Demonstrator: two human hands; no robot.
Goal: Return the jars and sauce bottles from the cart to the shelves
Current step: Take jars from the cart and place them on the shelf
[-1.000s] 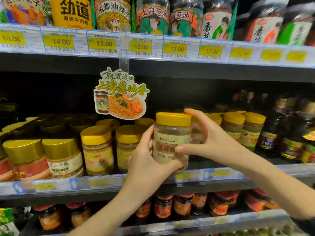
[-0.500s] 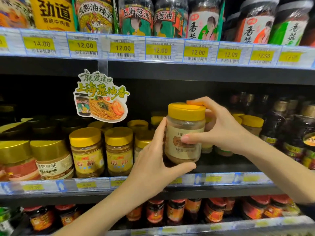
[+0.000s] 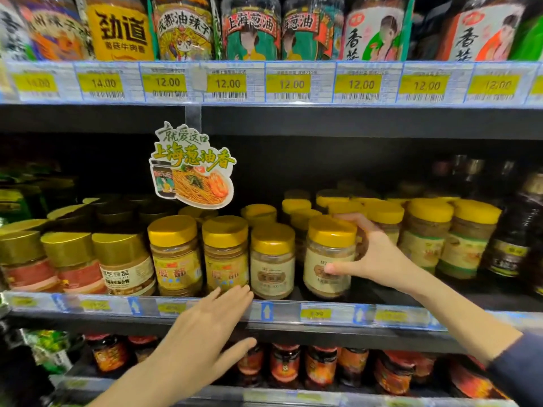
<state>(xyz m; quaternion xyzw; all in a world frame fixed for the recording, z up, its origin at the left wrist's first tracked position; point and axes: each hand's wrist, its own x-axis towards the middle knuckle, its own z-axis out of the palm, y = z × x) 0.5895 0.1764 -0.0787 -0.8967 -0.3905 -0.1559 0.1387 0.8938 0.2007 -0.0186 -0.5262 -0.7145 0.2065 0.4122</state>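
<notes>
On the middle shelf [image 3: 393, 316], in its front row, the jar [image 3: 329, 259] with a yellow lid and cream label stood upright, just right of one matching cream-labelled jar [image 3: 272, 261]. The right hand [image 3: 374, 255] gripped it from the right side, thumb laid across the label and fingers curled behind the lid. The left hand [image 3: 205, 326] hung in front of the shelf edge with fingers straight and spread, holding nothing; its fingertips lay near the base of the yellow-labelled jars.

Left of the matching jar, the front row held two yellow-labelled jars [image 3: 225, 255] and then three gold-capped jars [image 3: 123, 261]. Right of the gripped jar stood two yellow-lidded jars with green-banded labels [image 3: 467, 242], then dark bottles [image 3: 517, 239]. More yellow lids showed behind, too crowded to count.

One die-cut noodle sign [image 3: 194, 167] hung from the upper shelf [image 3: 323, 113], whose strip carried eight readable price tags [image 3: 291, 85]: two of 14.00 and six of 12.00. Below, red-labelled dark jars [image 3: 285, 365] lined the lower shelf.
</notes>
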